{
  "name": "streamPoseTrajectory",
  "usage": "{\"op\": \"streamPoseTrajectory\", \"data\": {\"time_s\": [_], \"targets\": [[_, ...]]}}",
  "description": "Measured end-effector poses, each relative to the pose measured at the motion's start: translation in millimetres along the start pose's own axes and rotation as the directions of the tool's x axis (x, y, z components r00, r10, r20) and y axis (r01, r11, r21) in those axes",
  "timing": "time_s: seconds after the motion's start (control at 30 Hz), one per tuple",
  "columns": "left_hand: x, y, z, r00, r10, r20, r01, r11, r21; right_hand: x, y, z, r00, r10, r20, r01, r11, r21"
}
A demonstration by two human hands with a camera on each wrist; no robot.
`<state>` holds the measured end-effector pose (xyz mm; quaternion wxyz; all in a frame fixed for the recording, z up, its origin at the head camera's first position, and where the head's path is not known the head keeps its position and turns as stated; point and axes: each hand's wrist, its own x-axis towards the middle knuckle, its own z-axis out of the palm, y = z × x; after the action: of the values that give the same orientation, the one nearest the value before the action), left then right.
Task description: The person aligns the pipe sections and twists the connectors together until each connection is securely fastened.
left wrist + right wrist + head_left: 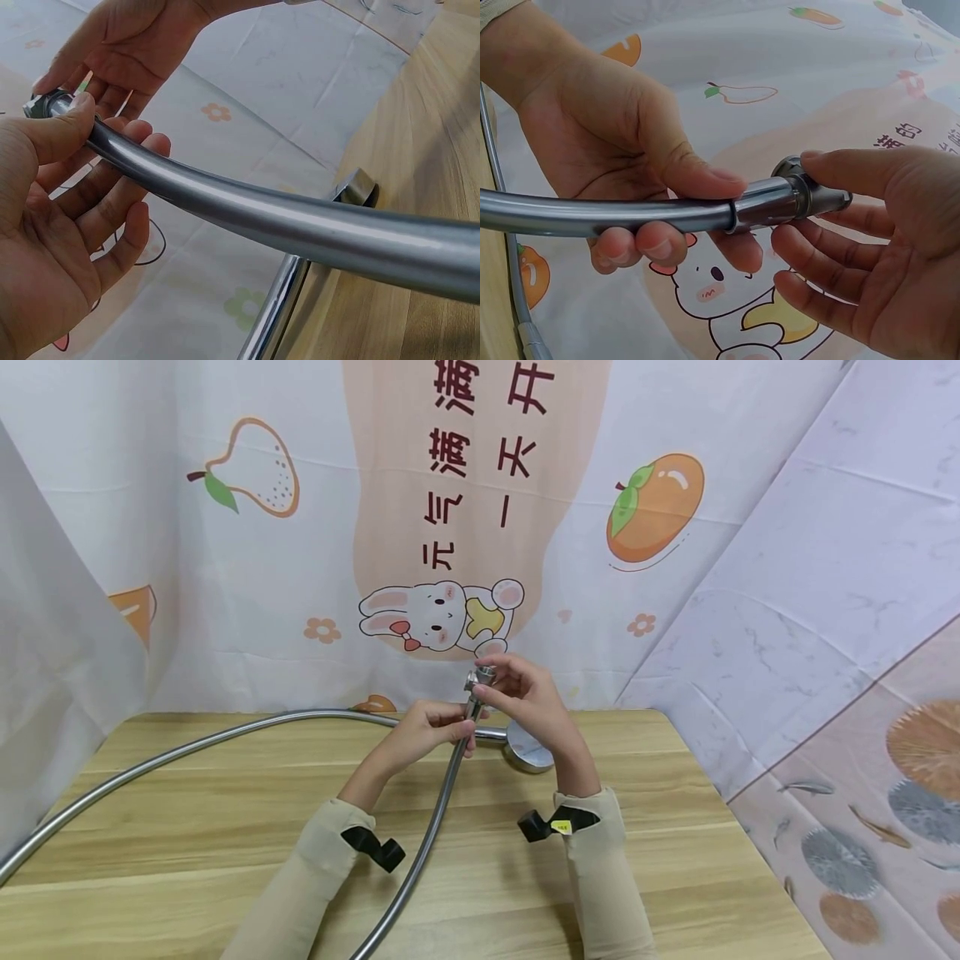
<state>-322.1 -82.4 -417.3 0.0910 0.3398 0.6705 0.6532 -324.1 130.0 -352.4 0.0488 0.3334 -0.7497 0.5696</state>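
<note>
A shiny metal shower hose [431, 835] rises from the front of the table to both hands. My left hand [423, 733] grips it just below its end, the thumb on top and fingers underneath. At that end sits a chrome connector [821, 196] with a round rim on its side. My right hand [534, 700] pinches this connector between thumb and fingers. Behind the hands a round chrome shower head [529, 752] lies on the table, partly covered by the right hand and wrist. Its handle [276, 309] shows below the hose in the left wrist view.
A wooden table [675, 860] lies under the hands. Another stretch of hose [187, 746] curves along the table's left side towards the shower head. A printed cloth [300, 560] hangs behind the table's back edge, and another patterned cloth [847, 760] is at the right.
</note>
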Motion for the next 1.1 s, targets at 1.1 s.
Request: {"op": "streamPoseTrajectory", "data": {"time_s": [1.1], "targets": [[0.9,-2.8,0.7,1.000,-0.011,0.001,0.011,1.000,0.014,-1.4,-0.1,-5.6,1.000,0.025,-0.007,-0.025,1.000,-0.013]]}}
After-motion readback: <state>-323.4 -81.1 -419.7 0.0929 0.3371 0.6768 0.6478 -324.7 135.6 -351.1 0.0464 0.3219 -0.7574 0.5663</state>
